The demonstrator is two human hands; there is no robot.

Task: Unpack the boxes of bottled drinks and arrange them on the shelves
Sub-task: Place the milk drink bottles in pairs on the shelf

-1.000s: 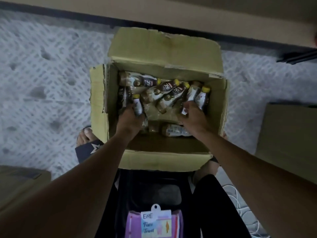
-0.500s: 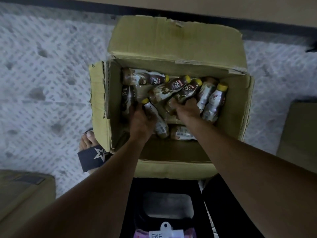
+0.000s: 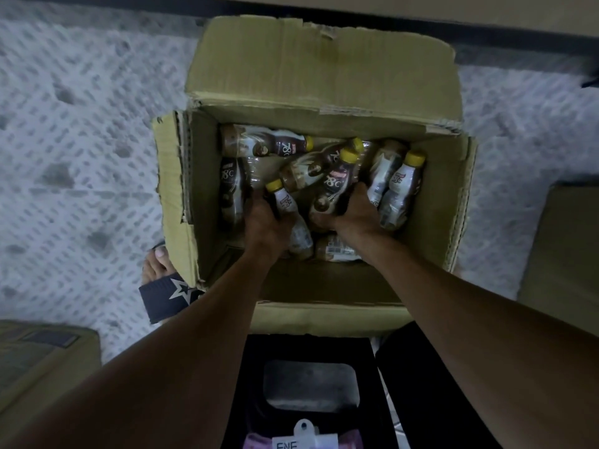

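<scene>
Open carton (image 3: 324,69) on the patterned floor (image 3: 81,157), loose bottles (image 3: 262,144) jumbled inside. Left hand (image 3: 267,222) wrapped round a yellow-capped bottle (image 3: 285,202); right hand (image 3: 355,212) clutching a dark-labelled bottle (image 3: 334,186). Second carton (image 3: 560,251) cut off at right, a third carton (image 3: 42,361) near left, sandalled foot (image 3: 162,283) against the box. Fingertips buried among bottles; light dim.

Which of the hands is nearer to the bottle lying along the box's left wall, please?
Left. The left hand, gripping a yellow-capped bottle, sits just right of the wall-side bottle; the right hand grips a dark-labelled bottle farther right.
</scene>
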